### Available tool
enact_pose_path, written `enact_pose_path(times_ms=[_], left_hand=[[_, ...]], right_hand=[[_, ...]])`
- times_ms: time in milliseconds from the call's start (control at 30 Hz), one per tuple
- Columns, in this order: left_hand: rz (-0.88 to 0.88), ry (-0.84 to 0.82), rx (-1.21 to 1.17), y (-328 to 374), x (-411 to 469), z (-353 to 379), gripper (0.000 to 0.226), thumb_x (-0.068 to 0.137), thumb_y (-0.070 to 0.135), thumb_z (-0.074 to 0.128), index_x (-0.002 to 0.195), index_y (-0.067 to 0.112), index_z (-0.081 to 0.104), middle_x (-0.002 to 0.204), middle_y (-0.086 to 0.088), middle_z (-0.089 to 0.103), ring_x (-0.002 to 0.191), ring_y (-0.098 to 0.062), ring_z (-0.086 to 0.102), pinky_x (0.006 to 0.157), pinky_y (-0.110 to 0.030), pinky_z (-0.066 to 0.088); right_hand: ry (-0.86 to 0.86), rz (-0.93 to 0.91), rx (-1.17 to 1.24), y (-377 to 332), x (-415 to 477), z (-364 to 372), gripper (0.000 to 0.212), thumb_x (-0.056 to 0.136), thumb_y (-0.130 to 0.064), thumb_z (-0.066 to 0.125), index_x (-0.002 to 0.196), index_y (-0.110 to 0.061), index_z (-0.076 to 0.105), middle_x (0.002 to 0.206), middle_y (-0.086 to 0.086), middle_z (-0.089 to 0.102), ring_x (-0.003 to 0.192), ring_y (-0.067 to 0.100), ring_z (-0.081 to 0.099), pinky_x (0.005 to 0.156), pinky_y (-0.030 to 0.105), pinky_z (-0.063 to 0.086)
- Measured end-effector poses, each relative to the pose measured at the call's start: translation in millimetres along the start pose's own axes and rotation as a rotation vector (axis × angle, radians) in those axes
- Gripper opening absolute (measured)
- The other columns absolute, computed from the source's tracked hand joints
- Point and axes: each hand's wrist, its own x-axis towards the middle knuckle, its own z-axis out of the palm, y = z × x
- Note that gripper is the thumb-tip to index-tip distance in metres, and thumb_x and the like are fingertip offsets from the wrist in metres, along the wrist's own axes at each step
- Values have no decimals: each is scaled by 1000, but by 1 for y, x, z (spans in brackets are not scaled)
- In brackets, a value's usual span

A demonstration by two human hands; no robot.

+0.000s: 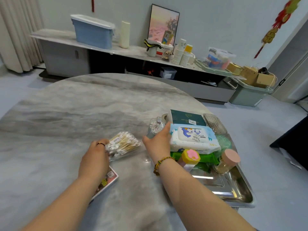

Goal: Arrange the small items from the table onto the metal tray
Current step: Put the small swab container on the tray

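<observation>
My left hand (95, 157) grips a clear bag of cotton swabs (123, 145) lying on the round marble table (83, 105). My right hand (158, 144) holds a clear cotton-swab jar (155, 128) just left of the metal tray (233, 189). The tray sits at the table's right edge. On it are a baby-wipes pack (193, 139), a dark green box (185, 117), a green pack (208, 158), a pink-lidded jar (228, 161), a yellow-capped bottle with a pink flower (190, 157) and a clear plastic container (215, 123). A flat card packet (108, 180) lies partly under my left wrist.
Beyond the table a long low cabinet (66, 59) holds a blue bin (93, 32), stacked paper cups (180, 55) and boxes. A green storage bin (248, 95) stands on the floor at right. The tray's near half shows bare metal.
</observation>
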Motion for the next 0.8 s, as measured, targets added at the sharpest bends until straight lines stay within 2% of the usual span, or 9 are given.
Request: enact_pose_path(times_ms=[100, 233, 367, 500, 600, 700, 767, 800], left_hand=[[-62, 45, 31, -9, 6, -10, 36, 87, 5, 45, 121, 14, 51, 126, -18, 50, 105, -39, 52, 81, -40, 44], [-38, 43, 70, -12, 5, -9, 38, 85, 12, 50, 123, 15, 51, 128, -14, 51, 111, -35, 49, 89, -41, 43], [-71, 22, -142, -12, 9, -7, 46, 81, 12, 57, 126, 15, 47, 136, -10, 42, 120, -31, 42, 100, -40, 36], [-12, 77, -143, -12, 17, -6, 54, 81, 16, 59, 132, 20, 42, 149, -5, 29, 133, -28, 27, 110, -38, 21], [119, 90, 17, -13, 16, 2, 50, 87, 28, 51, 135, 26, 37, 153, 0, 22, 141, -22, 12, 112, -35, 1], [186, 6, 153, -16, 14, 13, 50, 90, 36, 41, 138, 30, 27, 154, 6, 16, 143, -17, 2, 113, -35, -8], [187, -5, 181, -17, 15, 16, 51, 91, 37, 40, 139, 31, 24, 155, 7, 15, 143, -15, 1, 113, -36, -9], [183, 0, 173, -17, 15, 15, 51, 91, 36, 40, 139, 31, 24, 155, 7, 15, 143, -15, 1, 113, -35, -9]], right_hand=[[-3, 24, 31, -3, 6, 13, 92, 80, -19, 60, 141, -17, -9, 149, 17, 14, 125, 32, 40, 99, 34, 36], [113, 15, 118, -1, 14, 35, 94, 76, -16, 66, 142, -12, -1, 150, 16, 16, 136, 29, 23, 110, 33, 23], [209, 25, 214, 6, 25, 50, 93, 74, -15, 70, 142, -14, 6, 152, 9, 16, 138, 23, 21, 112, 30, 20], [238, 71, 348, 15, 45, 53, 102, 71, -18, 74, 142, -17, 0, 153, 7, 15, 139, 20, 19, 111, 28, 18], [250, 83, 285, 22, 55, 55, 106, 68, -25, 77, 142, -22, 1, 152, 9, 19, 139, 22, 21, 115, 37, 22], [266, 101, 213, 25, 61, 60, 94, 67, -28, 75, 139, -21, 16, 142, 9, 41, 127, 27, 43, 104, 40, 39], [276, 94, 191, 23, 64, 60, 68, 67, -26, 72, 124, -18, 35, 123, 7, 57, 108, 27, 56, 88, 31, 45], [270, 90, 190, 22, 65, 59, 56, 68, -25, 71, 115, -17, 41, 112, 5, 61, 99, 26, 59, 80, 28, 44]])
